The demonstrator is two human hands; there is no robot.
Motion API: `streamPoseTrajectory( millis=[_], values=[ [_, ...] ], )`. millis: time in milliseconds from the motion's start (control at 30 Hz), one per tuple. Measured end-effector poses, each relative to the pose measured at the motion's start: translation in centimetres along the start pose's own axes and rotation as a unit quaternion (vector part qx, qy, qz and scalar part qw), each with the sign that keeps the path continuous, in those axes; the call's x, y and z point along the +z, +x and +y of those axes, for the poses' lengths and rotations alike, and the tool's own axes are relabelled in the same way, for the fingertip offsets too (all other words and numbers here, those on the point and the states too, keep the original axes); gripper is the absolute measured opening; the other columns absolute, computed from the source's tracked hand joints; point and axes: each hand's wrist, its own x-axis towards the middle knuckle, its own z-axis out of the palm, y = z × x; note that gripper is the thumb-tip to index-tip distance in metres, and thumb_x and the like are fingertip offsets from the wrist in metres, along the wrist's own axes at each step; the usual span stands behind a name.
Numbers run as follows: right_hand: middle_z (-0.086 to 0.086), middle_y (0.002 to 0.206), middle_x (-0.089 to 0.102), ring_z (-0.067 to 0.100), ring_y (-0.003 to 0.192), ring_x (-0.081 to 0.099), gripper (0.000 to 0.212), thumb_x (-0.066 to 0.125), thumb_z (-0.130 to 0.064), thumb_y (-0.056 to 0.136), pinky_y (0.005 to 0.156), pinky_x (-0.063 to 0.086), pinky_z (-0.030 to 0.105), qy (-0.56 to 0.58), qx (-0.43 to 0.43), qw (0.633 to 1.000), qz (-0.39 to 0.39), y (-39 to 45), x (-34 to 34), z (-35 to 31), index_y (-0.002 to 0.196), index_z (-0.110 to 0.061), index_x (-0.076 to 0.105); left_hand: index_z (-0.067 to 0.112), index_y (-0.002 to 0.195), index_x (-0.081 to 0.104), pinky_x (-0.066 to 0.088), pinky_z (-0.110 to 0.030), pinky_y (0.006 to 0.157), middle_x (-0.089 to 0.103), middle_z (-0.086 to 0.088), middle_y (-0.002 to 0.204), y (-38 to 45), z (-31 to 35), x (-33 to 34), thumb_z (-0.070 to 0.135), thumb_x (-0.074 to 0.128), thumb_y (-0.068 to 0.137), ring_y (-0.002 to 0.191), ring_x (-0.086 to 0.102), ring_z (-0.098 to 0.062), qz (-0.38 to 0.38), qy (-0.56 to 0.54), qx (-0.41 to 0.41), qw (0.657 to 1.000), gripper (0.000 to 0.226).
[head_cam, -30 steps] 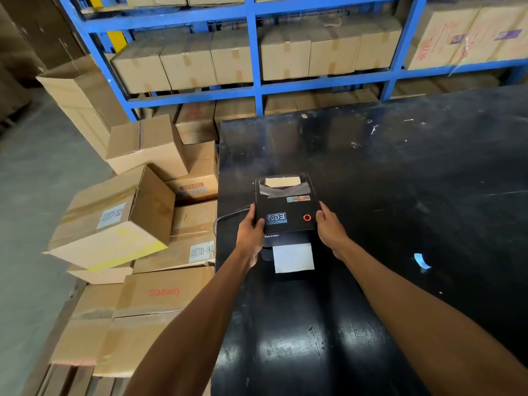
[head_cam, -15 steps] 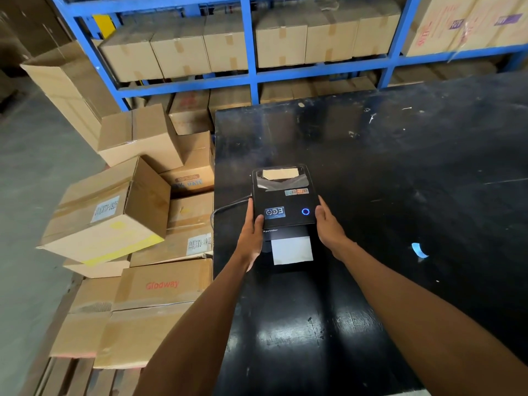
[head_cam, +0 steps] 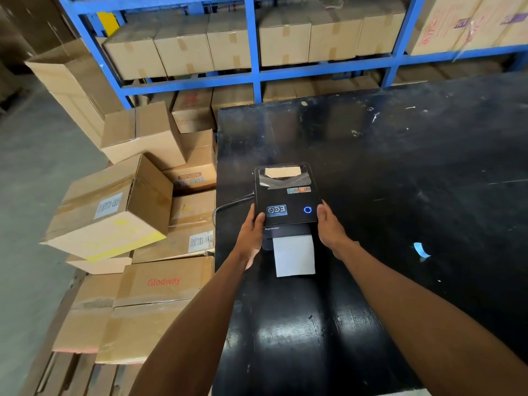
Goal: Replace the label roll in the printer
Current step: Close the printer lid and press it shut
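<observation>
A person's left hand [head_cam: 251, 234] and right hand [head_cam: 328, 227] clasp the sides of a black label printer [head_cam: 285, 200] near the left edge of a black bench [head_cam: 400, 167], fingers closed on its casing, a white label [head_cam: 294, 255] protruding from the front.

The glossy black counter [head_cam: 400, 172] lies bare to the right of and behind the small black label printer [head_cam: 285, 195], so passage there is free apart from a curled scrap of blue tape [head_cam: 420, 250]. Both flanks of the printer are taken by the left hand [head_cam: 251, 235] and right hand [head_cam: 331, 230], and a white label strip [head_cam: 294, 255] overhangs its front. Left of the counter edge, stacked brown cardboard boxes [head_cam: 160, 224] and a black cable [head_cam: 231, 204] block the way.
</observation>
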Motion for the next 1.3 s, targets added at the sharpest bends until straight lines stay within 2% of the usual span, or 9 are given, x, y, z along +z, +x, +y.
streamPoseTrajectory(
  millis=[267,400,567,933,1000,1100,1133,1200,1300],
  values=[
    [0.006,0.161,0.032,0.030,0.147,0.030,0.054,0.018,-0.047,0.105,0.117,0.028,0.045,0.002,0.009,1.000,0.001,-0.1,0.0,0.0,0.156,-0.029,0.017,0.024,0.157,0.030,0.050,-0.043,0.110,0.057,-0.005,0.147,0.1,-0.2,0.0,0.039,0.036,0.108,0.129,0.059,-0.022,0.006,0.000,-0.020,1.000,0.052],
    [0.005,0.161,0.032,0.030,0.148,0.030,0.054,0.018,-0.046,0.106,0.116,0.028,0.045,-0.001,0.008,1.000,0.005,-0.1,0.0,0.1,0.156,-0.029,0.018,0.024,0.156,0.033,0.056,-0.033,0.098,0.059,-0.004,0.144,-0.1,0.1,0.1,0.037,0.036,0.108,0.125,0.062,-0.020,0.007,0.005,-0.018,1.000,0.050],
    [0.006,0.160,0.033,0.030,0.147,0.030,0.054,0.018,-0.047,0.106,0.116,0.029,0.045,-0.009,0.005,1.000,0.002,0.1,0.0,0.2,0.156,-0.028,0.019,0.023,0.155,0.033,0.052,-0.043,0.108,0.059,-0.006,0.144,-0.3,0.3,0.2,0.036,0.036,0.109,0.127,0.060,-0.023,0.011,0.011,-0.017,1.000,0.048],
    [0.006,0.160,0.033,0.030,0.146,0.031,0.056,0.018,-0.050,0.105,0.115,0.030,0.045,-0.014,0.004,1.000,-0.003,0.2,-0.3,0.3,0.156,-0.029,0.018,0.025,0.155,0.034,0.053,-0.047,0.106,0.059,-0.007,0.144,-0.2,0.3,0.0,0.037,0.039,0.108,0.125,0.063,-0.023,0.014,0.007,-0.017,1.000,0.049],
    [0.007,0.158,0.036,0.030,0.144,0.035,0.056,0.018,-0.050,0.104,0.114,0.033,0.045,-0.011,0.001,1.000,-0.006,0.2,-0.3,0.4,0.156,-0.030,0.019,0.026,0.156,0.033,0.055,-0.044,0.103,0.060,-0.008,0.143,-0.2,0.3,0.0,0.037,0.040,0.107,0.124,0.063,-0.023,0.015,0.005,-0.016,1.000,0.050],
    [0.007,0.157,0.039,0.030,0.142,0.038,0.056,0.019,-0.051,0.104,0.114,0.033,0.045,-0.010,-0.007,1.000,-0.009,0.3,-0.3,0.6,0.156,-0.030,0.019,0.026,0.157,0.031,0.058,-0.031,0.092,0.059,-0.008,0.143,-0.4,0.3,-0.1,0.037,0.040,0.107,0.122,0.064,-0.021,0.014,0.002,-0.016,1.000,0.051],
    [0.007,0.157,0.039,0.030,0.142,0.038,0.055,0.019,-0.050,0.104,0.114,0.033,0.045,-0.011,-0.009,1.000,-0.006,0.3,-0.3,0.6,0.156,-0.030,0.020,0.025,0.157,0.030,0.057,-0.031,0.093,0.058,-0.008,0.145,-0.5,0.3,0.0,0.037,0.040,0.107,0.124,0.063,-0.022,0.015,0.009,-0.015,1.000,0.052],
    [0.006,0.158,0.036,0.029,0.144,0.035,0.055,0.020,-0.048,0.105,0.116,0.030,0.043,-0.018,-0.021,1.000,0.007,0.4,-0.2,0.6,0.156,-0.028,0.022,0.023,0.158,0.029,0.052,-0.039,0.106,0.054,-0.009,0.149,-0.8,0.6,0.2,0.034,0.038,0.109,0.131,0.057,-0.023,0.021,0.031,-0.001,0.999,0.051],
    [0.003,0.164,0.024,0.025,0.151,0.022,0.055,0.021,-0.046,0.106,0.122,0.021,0.047,-0.056,-0.037,0.997,0.028,0.4,-0.2,0.5,0.156,-0.024,0.021,0.021,0.159,0.024,0.033,-0.049,0.123,0.042,-0.008,0.158,-1.2,1.2,0.6,0.029,0.033,0.110,0.147,0.039,-0.024,0.034,0.102,0.051,0.993,0.050]
  ],
)
